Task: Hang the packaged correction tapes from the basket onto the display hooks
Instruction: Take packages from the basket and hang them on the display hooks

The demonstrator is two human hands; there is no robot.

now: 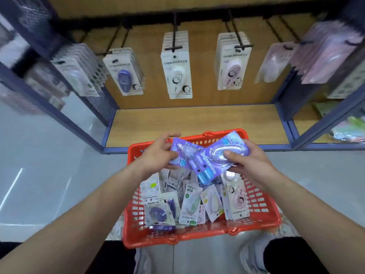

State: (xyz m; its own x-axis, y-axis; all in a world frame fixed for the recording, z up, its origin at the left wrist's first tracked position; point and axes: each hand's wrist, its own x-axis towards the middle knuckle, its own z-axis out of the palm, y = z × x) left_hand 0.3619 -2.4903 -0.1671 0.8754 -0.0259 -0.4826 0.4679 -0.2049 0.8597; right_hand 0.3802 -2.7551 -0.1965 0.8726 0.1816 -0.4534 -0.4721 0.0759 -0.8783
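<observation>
Correction tapes [192,202] are mostly loose in a heap, with two in hand and none on its way to a hook yet.

Display rack [197,91]: wooden back panel. The hooks [174,34] stick out toward the person, so packs load from the front.

Shelf [197,125]: wooden board under the hooks.

Basket [207,235]: red, on the floor between the person's knees, far rim at the shelf's front edge. My read is it's parked there to keep the reach to the hooks short.

Hung packs are one design per hook: purple-tape pack [126,74] left of centre, white pack [176,72] at centre, pink pack [233,64] right of centre. So each pack has to be matched to a hook by design. The outer hooks are too blurred to read.

Left hand [158,153]: the fingers pinch the left purple pack [180,153] by its left edge.

Right hand [248,163]: thumb on the blister, fingers curled under, gripping the right purple pack [215,159].

The two packs cross and overlap over the basket's far rim. This looks like pairing same-design packs so they go up as a batch.

I can't tell which hook takes the purple card. The hang holes aren't clear enough to judge orientation, so check that before loading.
</observation>
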